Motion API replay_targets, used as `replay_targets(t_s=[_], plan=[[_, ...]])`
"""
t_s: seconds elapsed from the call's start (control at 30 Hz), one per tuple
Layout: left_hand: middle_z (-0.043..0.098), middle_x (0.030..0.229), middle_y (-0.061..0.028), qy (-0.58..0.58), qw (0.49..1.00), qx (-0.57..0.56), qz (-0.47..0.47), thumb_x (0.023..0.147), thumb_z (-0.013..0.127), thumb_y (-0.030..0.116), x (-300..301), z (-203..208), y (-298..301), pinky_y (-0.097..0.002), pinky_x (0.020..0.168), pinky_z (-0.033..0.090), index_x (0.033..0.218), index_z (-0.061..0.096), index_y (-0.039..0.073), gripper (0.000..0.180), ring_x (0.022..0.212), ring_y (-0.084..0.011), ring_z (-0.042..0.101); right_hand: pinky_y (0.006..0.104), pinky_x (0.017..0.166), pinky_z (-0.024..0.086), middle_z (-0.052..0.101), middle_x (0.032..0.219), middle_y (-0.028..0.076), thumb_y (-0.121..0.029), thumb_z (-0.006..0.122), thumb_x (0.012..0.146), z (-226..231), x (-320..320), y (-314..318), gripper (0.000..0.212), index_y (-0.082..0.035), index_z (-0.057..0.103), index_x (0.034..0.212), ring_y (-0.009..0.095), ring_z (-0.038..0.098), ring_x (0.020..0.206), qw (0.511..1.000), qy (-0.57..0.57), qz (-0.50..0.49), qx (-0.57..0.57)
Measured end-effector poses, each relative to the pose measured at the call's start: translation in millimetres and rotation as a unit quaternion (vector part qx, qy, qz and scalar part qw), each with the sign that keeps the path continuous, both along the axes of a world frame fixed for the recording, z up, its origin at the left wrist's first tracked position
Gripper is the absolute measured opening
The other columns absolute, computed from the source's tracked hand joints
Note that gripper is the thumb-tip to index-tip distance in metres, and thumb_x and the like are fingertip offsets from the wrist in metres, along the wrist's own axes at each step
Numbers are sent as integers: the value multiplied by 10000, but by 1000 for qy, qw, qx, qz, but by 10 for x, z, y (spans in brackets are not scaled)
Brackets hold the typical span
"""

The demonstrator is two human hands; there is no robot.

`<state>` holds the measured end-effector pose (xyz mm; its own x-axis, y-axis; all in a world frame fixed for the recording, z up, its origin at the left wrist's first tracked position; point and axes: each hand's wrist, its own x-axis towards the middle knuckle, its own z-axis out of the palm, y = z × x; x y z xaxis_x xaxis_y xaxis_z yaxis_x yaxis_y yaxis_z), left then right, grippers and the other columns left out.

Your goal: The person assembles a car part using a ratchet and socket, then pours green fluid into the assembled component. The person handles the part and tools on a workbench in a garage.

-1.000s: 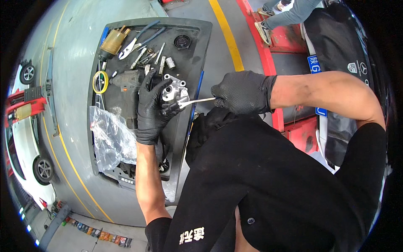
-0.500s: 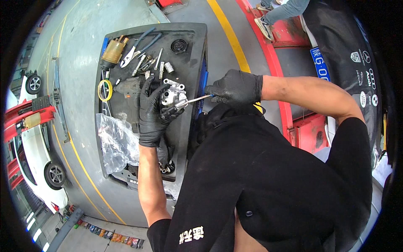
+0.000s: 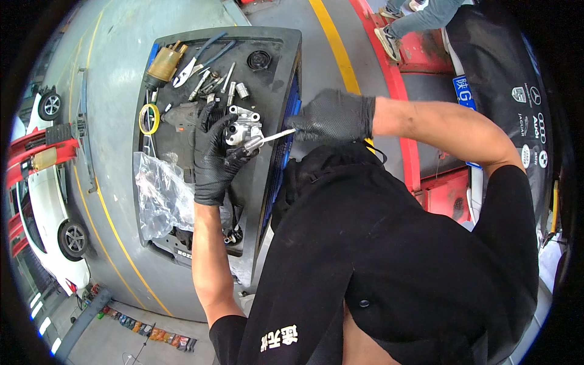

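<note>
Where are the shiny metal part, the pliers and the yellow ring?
Shiny metal part [image 3: 245, 131]: head view, on its silver body.
Pliers [image 3: 185, 72]: head view, on their silver end.
Yellow ring [image 3: 157, 120]: head view, on its right rim.

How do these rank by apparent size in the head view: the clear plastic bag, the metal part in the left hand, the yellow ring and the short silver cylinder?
Largest to smallest:
1. clear plastic bag
2. metal part, partly covered by the left hand
3. yellow ring
4. short silver cylinder
</note>
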<state>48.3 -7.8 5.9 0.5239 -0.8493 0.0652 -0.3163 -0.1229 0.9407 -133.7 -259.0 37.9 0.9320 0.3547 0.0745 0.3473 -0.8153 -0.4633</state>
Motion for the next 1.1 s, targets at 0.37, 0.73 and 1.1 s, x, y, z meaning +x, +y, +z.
replay_targets(t_s=[0.37,0.73,1.1], plan=[[532,1429,-98,-69,997,17,-34,754,745,-139,63,-41,3,-389,1139,416,1428,480,74,755,1321,-235,511,486,680,547,685,817,178,-229,624,925,123,311,-199,188,-58,643,1002,396,674,787,998,-5,57,-15],[543,1428,-77,-101,992,78,6,762,808,-76,0,46,-14,-360,1093,472,1434,486,66,758,1281,-204,540,440,667,552,711,896,151,-218,676,932,-262,131,-132,277,-64,656,1161,364,682,770,997,-33,23,68],[533,1368,-215,-56,997,11,46,659,842,18,28,-23,-61,-432,1109,420,1241,630,33,620,1302,-371,508,488,723,516,691,926,195,-339,578,1002,-296,127,-31,305,-72,649,1133,408,657,853,976,94,0,196]])
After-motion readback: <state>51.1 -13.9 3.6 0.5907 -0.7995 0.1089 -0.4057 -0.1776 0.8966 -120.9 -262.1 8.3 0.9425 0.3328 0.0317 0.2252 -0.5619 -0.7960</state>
